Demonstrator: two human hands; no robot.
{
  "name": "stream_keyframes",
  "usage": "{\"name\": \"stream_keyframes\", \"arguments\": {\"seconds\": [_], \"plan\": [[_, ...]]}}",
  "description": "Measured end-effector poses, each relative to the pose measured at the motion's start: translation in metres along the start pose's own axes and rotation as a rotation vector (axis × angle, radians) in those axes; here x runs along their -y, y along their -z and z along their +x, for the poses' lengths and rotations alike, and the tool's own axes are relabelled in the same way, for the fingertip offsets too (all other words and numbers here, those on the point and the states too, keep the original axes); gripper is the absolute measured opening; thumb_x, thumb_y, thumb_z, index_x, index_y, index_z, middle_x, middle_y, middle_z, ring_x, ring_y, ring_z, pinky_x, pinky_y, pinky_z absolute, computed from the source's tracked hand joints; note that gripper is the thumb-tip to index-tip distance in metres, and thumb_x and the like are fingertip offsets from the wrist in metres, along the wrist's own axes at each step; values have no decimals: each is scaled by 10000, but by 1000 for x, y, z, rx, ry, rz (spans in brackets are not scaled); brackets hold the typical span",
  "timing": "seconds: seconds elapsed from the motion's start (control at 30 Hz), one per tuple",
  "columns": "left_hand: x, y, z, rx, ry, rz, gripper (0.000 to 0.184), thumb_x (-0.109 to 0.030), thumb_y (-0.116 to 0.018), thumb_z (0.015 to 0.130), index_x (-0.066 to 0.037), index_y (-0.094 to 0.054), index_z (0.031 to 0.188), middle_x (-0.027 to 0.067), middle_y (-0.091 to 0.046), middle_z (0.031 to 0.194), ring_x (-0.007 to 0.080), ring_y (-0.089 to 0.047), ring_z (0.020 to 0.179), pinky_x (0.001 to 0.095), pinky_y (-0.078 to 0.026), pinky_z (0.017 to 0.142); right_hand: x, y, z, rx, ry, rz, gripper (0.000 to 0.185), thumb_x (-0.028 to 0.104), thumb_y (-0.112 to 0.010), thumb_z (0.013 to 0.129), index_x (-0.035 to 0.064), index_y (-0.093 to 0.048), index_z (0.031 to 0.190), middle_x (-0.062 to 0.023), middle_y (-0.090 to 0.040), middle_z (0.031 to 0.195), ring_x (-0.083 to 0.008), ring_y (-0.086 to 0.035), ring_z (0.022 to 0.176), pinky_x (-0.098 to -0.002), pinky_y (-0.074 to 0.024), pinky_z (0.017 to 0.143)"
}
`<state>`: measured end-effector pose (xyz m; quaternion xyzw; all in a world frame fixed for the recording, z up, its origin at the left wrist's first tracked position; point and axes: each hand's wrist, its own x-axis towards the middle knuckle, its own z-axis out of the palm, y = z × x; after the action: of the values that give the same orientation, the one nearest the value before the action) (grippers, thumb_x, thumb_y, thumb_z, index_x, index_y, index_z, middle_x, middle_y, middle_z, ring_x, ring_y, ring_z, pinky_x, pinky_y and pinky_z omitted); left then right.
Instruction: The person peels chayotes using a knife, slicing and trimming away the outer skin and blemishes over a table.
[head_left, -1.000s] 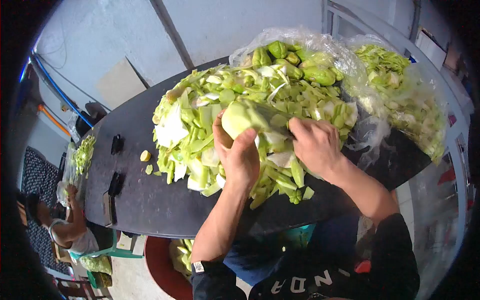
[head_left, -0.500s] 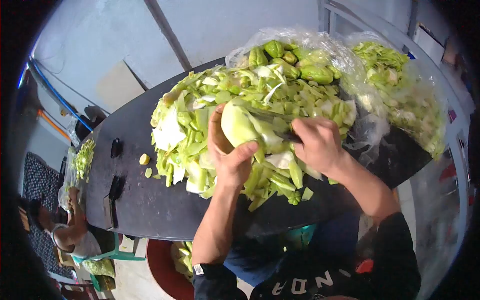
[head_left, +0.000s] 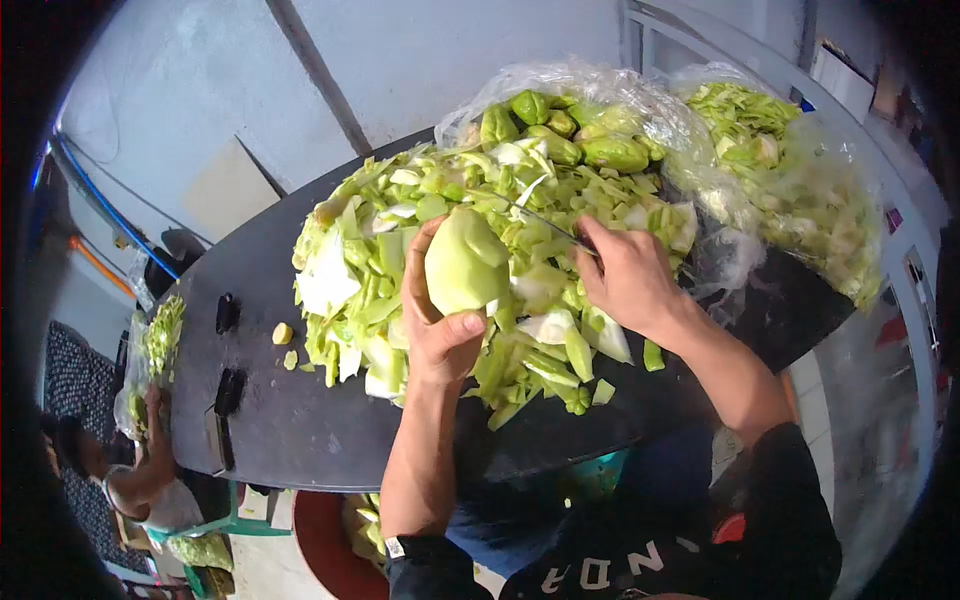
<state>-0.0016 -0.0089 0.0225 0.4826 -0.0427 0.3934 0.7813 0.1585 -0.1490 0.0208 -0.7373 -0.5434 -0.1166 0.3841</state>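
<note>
A peeled pale green chayote (head_left: 466, 262) is in my left hand (head_left: 437, 335), with the fingers round its left side and the thumb below. My right hand (head_left: 637, 278) grips the handle of a knife (head_left: 545, 222), whose thin blade points up and left, just beyond the chayote and apart from it. Beneath and behind both hands lies a wide heap of green peels and slices (head_left: 390, 270) on the dark table (head_left: 300, 430). Whole unpeeled chayotes (head_left: 612, 153) sit in clear plastic behind the heap.
A clear bag of green pieces (head_left: 800, 200) stands at the right. Two black objects (head_left: 229, 390) and a small yellow piece (head_left: 282, 333) lie on the table's left. Another person (head_left: 150, 480) sits at the far left beside a bag. Below the table edge is a red tub (head_left: 325, 545).
The knife blade has come away from the chayote and now points up and left. The chayote has turned more upright in my left hand. The view has shifted slightly.
</note>
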Motion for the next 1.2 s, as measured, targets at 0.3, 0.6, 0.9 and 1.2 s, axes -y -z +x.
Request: {"name": "stream_keyframes", "arguments": {"seconds": [0.3, 0.6, 0.9, 1.2], "plan": [[6, 13, -1, -30, 10, 47, 924, -91, -868, 592, -9, -383, 1374, 103, -518, 1270, 242, -524, 1178, 379, -418, 1035, 22, 5, -9, -167, 452, -128, 144, 40, -621, 739, 71, -533, 849, -114, -622, 675, -302, -638, 590, -420, -488, 514], [-1, 9, 1, -48, 32, 47, 968, -128, -890, 568, 18, -377, 1375, 123, -539, 1260, 250, -545, 1175, 372, -433, 1029, 10, -1, -4, -55, 96, -11, 152, 59, -633, 759, 55, -542, 881, -122, -635, 702, -332, -645, 626, -438, -502, 548], [25, 6, -8, -319, -8, -77, 578, -102, -723, 827, -74, -432, 1326, 94, -580, 1205, 215, -617, 1047, 364, -548, 886, 24, -9, -12, -345, 621, -286, 117, 105, -623, 702, 110, -510, 733, 10, -393, 597, -148, -475, 524, -297, -349, 480], [22, 1, -4, -356, -84, 144, 764, -49, -831, 689, 22, -417, 1326, 140, -584, 1213, 220, -601, 1087, 357, -515, 935, 20, -7, -10, -335, 569, -339, 100, 110, -609, 735, 116, -510, 750, 5, -430, 600, -158, -510, 541, -301, -372, 487]]}}
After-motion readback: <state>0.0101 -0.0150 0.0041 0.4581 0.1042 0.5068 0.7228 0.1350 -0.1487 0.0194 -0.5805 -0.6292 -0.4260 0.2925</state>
